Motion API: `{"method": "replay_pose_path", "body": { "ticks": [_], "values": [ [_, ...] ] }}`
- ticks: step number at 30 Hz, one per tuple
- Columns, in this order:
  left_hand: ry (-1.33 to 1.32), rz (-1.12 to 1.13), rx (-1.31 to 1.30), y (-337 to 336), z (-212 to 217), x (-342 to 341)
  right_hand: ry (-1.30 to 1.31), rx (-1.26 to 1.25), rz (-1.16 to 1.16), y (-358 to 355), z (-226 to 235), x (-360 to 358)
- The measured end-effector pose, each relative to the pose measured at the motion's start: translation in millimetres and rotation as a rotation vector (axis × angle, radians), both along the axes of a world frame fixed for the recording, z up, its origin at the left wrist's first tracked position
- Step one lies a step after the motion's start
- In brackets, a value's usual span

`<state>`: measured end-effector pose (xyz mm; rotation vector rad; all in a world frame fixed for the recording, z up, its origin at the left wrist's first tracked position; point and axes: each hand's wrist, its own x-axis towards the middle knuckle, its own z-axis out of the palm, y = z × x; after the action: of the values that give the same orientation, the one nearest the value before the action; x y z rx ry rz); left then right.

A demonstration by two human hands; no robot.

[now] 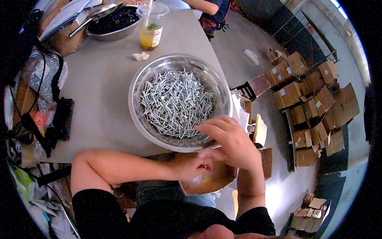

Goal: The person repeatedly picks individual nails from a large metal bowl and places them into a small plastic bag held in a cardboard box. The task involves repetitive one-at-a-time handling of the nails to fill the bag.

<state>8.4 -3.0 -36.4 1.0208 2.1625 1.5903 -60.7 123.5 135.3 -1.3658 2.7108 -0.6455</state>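
A wide, shiny metal bowl (137, 119) stands at the table's right edge. Loose silver screws (177, 103) fill much of it. Over the bowl's near right rim reaches my right hand (232, 141), its fingers extended and bent downward, the thumb apart from them. I see nothing held in it. Close by on its left, just below the rim, my left hand (191, 165) is closed with curled fingers. What it holds, if anything, is hidden. Under both hands an open cardboard box (215, 179) sits at my lap, with something clear, perhaps plastic, inside near the left hand.
Behind the bowl are a lidded drink cup (150, 36), a crumpled tissue (140, 56) and a metal basin (115, 35) of dark pieces. Bagged hardware (43, 75) and cables crowd the left. Cardboard boxes (306, 99) are stacked at right. Another person's arm (203, 5) shows at the far edge.
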Motion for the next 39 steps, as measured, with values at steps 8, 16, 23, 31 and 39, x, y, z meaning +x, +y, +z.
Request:
{"method": "replay_pose_path", "body": {
  "ticks": [8, 16, 23, 31, 39],
  "values": [
    [0.120, 0.173, -0.014, 0.9, -3.3, 1.3, -0.126, 0.164, 0.126, -12.3, -11.4, -8.6],
    [0.082, 0.115, 0.076, -3.5, 8.6, 0.0, -0.250, -0.132, 0.193, -4.4, -9.8, -8.6],
    [-0.271, -0.036, -0.006, -10.9, 33.9, -5.8, -0.261, -0.276, 0.163, 3.1, -13.7, -6.0],
    [-0.089, 0.016, 0.329, 4.4, 7.2, -9.6, -0.147, -0.395, -0.062, 15.1, -17.1, 6.5],
    [-0.337, -0.157, 0.004, -15.6, 48.7, -16.0, -0.250, -0.437, -0.205, 49.3, -27.4, 54.9]
  ]
}}
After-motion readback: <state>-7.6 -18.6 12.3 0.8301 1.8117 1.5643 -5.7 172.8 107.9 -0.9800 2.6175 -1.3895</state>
